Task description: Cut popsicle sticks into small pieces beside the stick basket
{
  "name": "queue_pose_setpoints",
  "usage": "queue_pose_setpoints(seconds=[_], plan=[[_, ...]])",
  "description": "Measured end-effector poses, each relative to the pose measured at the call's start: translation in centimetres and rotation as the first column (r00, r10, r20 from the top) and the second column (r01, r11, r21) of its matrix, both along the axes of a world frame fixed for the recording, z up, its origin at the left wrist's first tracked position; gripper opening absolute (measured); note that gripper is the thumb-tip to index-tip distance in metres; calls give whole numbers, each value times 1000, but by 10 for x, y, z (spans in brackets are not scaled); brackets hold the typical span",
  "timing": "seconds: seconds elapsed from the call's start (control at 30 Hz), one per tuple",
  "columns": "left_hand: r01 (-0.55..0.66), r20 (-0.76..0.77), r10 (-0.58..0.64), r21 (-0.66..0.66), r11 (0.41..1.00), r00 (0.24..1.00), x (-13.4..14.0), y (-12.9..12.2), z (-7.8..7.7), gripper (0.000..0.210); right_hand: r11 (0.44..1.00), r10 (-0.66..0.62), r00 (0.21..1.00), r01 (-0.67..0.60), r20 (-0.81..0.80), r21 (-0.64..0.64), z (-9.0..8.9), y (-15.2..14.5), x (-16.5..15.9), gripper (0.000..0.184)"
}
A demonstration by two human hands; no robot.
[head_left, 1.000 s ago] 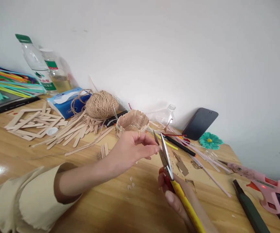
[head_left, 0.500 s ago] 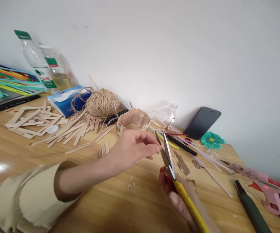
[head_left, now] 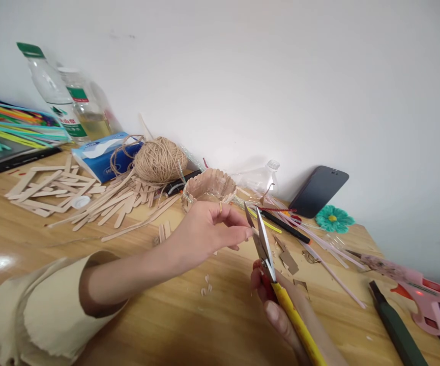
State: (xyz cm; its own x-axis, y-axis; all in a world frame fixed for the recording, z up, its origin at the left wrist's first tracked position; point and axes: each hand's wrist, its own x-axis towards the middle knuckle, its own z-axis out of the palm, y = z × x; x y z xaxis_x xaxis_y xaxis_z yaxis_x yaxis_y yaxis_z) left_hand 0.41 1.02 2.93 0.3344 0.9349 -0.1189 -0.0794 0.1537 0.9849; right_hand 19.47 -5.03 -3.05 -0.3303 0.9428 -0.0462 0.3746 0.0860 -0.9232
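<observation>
My right hand (head_left: pixel 276 305) grips a pair of scissors (head_left: pixel 267 259) with yellow and red handles, its blades slightly apart and pointing up and away. Between the thumb and fingers of my left hand (head_left: pixel 212 231) is a small pale piece of craft stick (head_left: pixel 255 232), mostly covered by the fingertips. Its end sits between the scissor blades. Below my left hand, tiny pale clippings (head_left: pixel 206 288) lie on the wooden table (head_left: pixel 158 315). Just behind that hand stands a small round basket (head_left: pixel 214 184) of craft sticks, its lower front partly hidden.
Loose craft sticks (head_left: pixel 116 203), a twine ball (head_left: pixel 160 160) and a blue tissue pack (head_left: pixel 107 157) lie left. Bottles (head_left: pixel 65 119) stand behind. To the right are a phone (head_left: pixel 321 190), a teal flower (head_left: pixel 334 218), a pink glue gun (head_left: pixel 406 279) and a dark green tool (head_left: pixel 397 325).
The view has shifted very slightly. Both hands, the scissors and the stick piece keep nearly the same pose, blades still a little apart.
</observation>
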Motion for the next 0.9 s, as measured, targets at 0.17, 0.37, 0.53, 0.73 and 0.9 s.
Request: queue_pose_setpoints(seconds=[0.17,0.37,0.53,0.73,0.9], plan=[[7,-24,-7,-8,1000,1000,-1,0,1,10,999,-21,1000,20,12,40,10,-2,-6,55],[12,-38,-12,-3,1000,999,-1,0,1,8,999,14,998,-17,56,48,4,-2,-2,55],[16,-46,-16,0,1000,999,-1,1,2,8,997,73,993,-73,98,-6,9,-2,-1,53],[16,-35,-16,-10,1000,999,-1,1,2,8,997,-44,986,53,161,-53,22,-7,-14,61],[11,-23,-12,-23,1000,1000,0,0,2,8,995,-70,981,81,180,-52,19,-8,-13,61]])
